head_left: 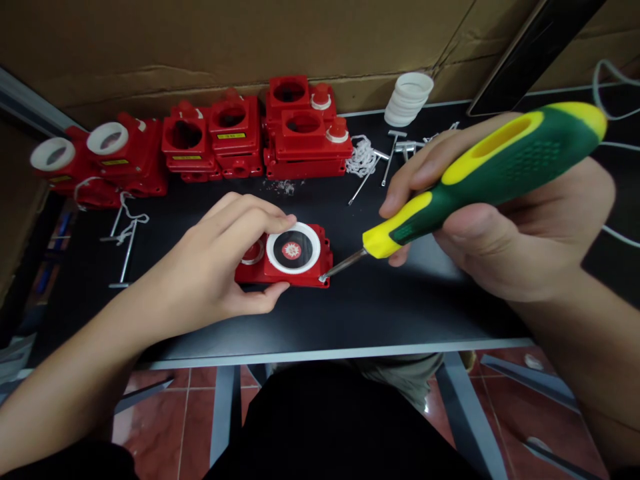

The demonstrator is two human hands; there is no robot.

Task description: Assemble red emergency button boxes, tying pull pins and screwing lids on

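A small red plastic housing [320, 257] with a white ring and a black disc lies on the black table [380, 307]. My left hand [220, 267] grips the housing, fingers curled over its top edge and thumb under its near edge. My right hand [520, 227] is wrapped round the green and yellow handle of a screwdriver [480, 173]. The metal tip rests on the housing's near right corner.
Several red housings [280, 130] stand stacked along the far edge, two of them with white rings [106, 139] at the left. A stack of white rings [409, 99], a pile of white cord [363, 157] and metal pins [390, 157] lie behind. Cardboard lines the back. Red floor tiles show below.
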